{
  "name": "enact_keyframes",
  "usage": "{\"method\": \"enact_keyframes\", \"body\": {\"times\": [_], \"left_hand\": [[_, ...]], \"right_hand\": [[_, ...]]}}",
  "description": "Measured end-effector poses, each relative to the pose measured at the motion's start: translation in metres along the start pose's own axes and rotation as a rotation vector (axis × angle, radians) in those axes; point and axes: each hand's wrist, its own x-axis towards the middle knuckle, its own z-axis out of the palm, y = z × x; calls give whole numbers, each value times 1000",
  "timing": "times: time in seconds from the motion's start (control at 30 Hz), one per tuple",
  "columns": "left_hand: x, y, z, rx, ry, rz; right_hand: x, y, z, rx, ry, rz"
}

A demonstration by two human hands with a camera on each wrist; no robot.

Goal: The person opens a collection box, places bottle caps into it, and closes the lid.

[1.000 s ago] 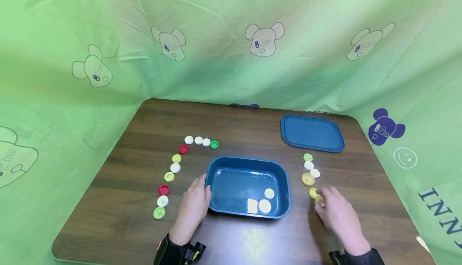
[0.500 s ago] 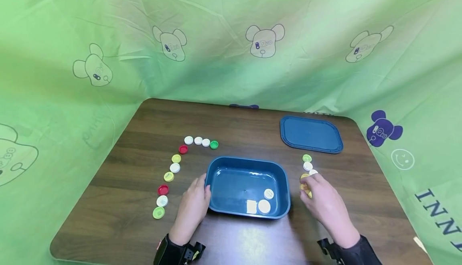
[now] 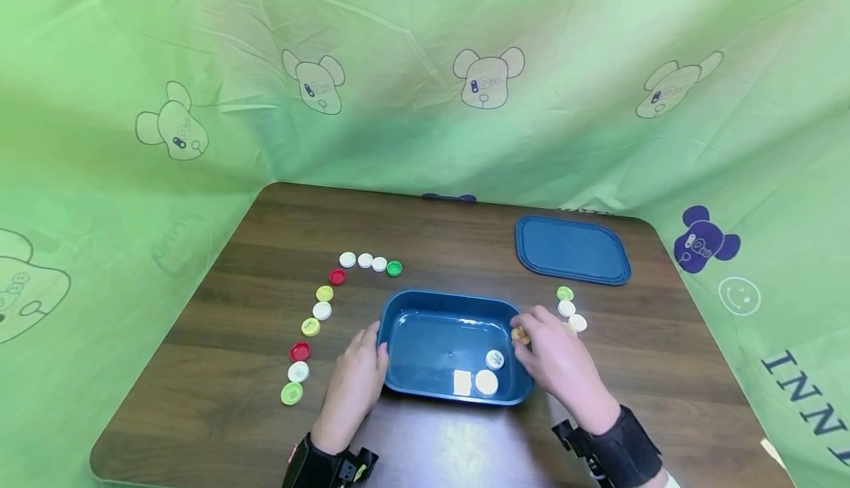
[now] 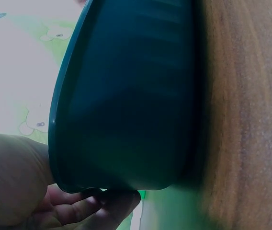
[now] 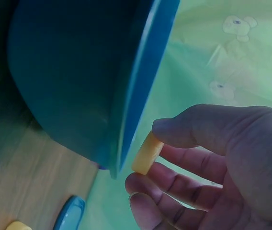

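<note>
1. Green cloth (image 3: 425, 67) printed with cartoon bears hangs round three sides of a dark wooden table (image 3: 451, 229).
2. Near the front middle of the table stands a blue tub (image 3: 432, 329), and inside it lie two white caps (image 3: 490, 371) and a pale square piece (image 3: 462, 382).
3. At the tub's left end, the left hand (image 3: 355, 381) rests against the wall with fingers curled at its rim; the left wrist view shows fingertips under the tub's edge.
4. Over the tub's right rim, the right hand (image 3: 558, 362) pinches a yellow cap (image 5: 147, 153) between thumb and fingers.
5. Just right of that hand lie a green cap (image 3: 565, 293) and two white caps (image 3: 572, 316) in a short line.
6. Behind them, well apart from the tub, lies a blue lid (image 3: 572, 249).
7. Left of the tub, a curved row of caps (image 3: 322, 311) in white, green, red and yellow runs across the wood.
</note>
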Motion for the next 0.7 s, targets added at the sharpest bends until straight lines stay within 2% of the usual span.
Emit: {"method": "enact_keyframes", "body": {"times": [0.7], "left_hand": [[1,0,1,9,-3,-9]], "right_hand": [[14,-3,14,13,-86,-12]]}}
